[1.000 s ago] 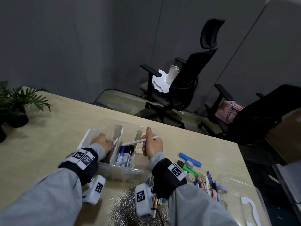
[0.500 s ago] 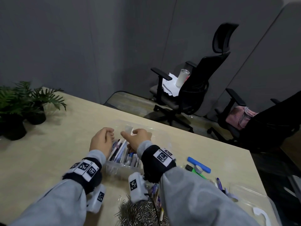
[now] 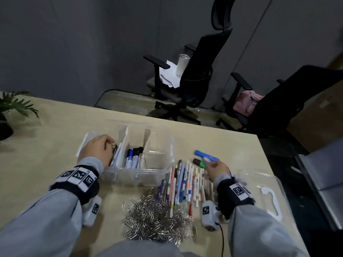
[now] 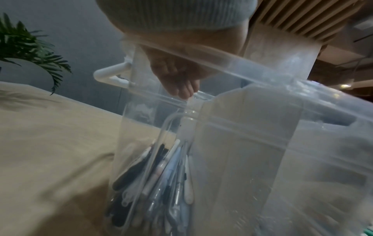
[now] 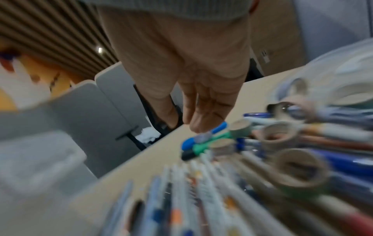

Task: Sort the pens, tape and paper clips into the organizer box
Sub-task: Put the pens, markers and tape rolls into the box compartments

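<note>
Head view — left hand (image 3: pixel 97 149) over organizer box (image 3: pixel 159 169) rim, right hand (image 3: pixel 217 168) at blue marker (image 3: pixel 206 155).

Clear organizer box (image 3: pixel 159 169), silver paper clips (image 3: pixel 154 217), blue marker (image 3: pixel 206 155), green highlighter (image 3: pixel 199 163), beige table (image 3: pixel 46 130)

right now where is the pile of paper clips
In the head view the paper clips lie heaped on the table's near edge, between both forearms, just in front of the organizer box and overlapped by the loose pens.
</note>
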{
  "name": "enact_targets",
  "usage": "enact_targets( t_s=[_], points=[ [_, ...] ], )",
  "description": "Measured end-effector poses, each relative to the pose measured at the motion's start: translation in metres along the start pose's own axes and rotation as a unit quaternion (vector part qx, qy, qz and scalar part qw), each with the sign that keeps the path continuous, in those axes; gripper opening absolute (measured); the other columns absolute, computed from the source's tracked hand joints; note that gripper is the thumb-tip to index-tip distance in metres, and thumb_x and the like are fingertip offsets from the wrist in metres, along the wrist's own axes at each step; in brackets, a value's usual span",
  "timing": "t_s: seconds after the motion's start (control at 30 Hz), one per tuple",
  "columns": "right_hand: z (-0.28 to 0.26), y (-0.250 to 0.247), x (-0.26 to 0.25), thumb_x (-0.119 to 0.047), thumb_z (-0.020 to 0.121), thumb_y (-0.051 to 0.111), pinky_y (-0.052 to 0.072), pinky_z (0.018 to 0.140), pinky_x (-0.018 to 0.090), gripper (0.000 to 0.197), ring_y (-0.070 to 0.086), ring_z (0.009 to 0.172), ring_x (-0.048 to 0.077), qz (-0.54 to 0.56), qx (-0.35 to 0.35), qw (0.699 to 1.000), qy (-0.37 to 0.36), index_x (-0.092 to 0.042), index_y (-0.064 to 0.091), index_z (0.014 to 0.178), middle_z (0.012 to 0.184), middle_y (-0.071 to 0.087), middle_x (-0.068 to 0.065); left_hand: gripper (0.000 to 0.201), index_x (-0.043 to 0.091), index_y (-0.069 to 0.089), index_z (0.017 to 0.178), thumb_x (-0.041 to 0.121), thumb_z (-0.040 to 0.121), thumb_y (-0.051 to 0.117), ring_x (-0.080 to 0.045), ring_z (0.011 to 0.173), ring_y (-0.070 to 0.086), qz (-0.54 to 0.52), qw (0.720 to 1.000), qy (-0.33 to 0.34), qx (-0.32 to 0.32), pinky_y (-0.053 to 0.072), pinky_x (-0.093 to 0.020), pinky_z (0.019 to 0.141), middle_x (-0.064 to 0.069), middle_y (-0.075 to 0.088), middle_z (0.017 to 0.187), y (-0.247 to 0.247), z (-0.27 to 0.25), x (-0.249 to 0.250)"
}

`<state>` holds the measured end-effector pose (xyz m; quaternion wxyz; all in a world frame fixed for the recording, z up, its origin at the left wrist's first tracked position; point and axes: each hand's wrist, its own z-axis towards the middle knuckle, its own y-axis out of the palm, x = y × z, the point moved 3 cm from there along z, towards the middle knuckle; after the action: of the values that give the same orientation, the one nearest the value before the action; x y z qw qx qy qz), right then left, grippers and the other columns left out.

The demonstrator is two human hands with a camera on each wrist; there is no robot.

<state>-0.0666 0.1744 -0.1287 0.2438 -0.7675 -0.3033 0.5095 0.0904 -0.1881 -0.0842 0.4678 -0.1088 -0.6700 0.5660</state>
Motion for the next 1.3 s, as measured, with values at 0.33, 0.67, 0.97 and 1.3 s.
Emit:
enact_targets(
  t_s=[0.33, 0.67, 0.97, 1.3],
  points=[
    [-0.029, 0.057, 0.066, -0.041, 0.077, 0.074, 0.055, 0.084, 0.032, 0.064, 0.061, 0.104, 0.025, -0.236, -0.080, 0.966, 0.065, -0.006, 0.045, 0.123, 0.119, 0.057, 0.011, 0.022, 0.025, 0.062, 0.093, 0.015, 0.088, 0.043, -0.026, 0.077, 0.049, 0.033, 0.999, -0.013, -0.025, 0.042, -0.029, 0.069, -0.006, 0.065, 0.105, 0.001, -0.001, 0.003],
    [-0.019, 0.067, 0.054, -0.055, 0.076, 0.068, 0.053, 0.088, 0.030, 0.078, 0.059, 0.107, 0.025, -0.278, -0.062, 0.952, 0.112, -0.002, 0.041, 0.126, 0.121, 0.055, 0.012, 0.022, 0.025, 0.062, 0.093, 0.016, 0.088, 0.043, -0.026, 0.077, 0.049, 0.033, 0.999, -0.020, -0.023, 0.041, -0.028, 0.069, -0.005, 0.065, 0.105, -0.002, -0.003, 0.005],
    [-0.006, 0.080, 0.051, -0.035, 0.089, 0.060, 0.055, 0.086, 0.033, 0.024, 0.065, 0.092, 0.022, -0.271, -0.151, 0.946, 0.093, -0.011, 0.054, 0.088, 0.102, 0.066, 0.006, 0.020, 0.025, 0.061, 0.091, 0.016, 0.089, 0.043, -0.023, 0.077, 0.051, 0.014, 1.000, -0.011, -0.011, 0.041, -0.027, 0.069, -0.002, 0.065, 0.101, -0.001, -0.002, 0.001],
    [-0.028, 0.060, 0.050, -0.021, 0.095, 0.051, 0.052, 0.071, 0.031, 0.015, 0.058, 0.081, 0.024, -0.161, -0.096, 0.980, 0.072, -0.006, 0.047, 0.097, 0.088, 0.057, 0.007, 0.022, 0.024, 0.062, 0.091, 0.015, 0.089, 0.041, -0.022, 0.076, 0.052, 0.004, 1.000, -0.019, -0.006, 0.039, -0.026, 0.067, 0.000, 0.065, 0.101, -0.002, -0.004, 0.004]
  ],
)
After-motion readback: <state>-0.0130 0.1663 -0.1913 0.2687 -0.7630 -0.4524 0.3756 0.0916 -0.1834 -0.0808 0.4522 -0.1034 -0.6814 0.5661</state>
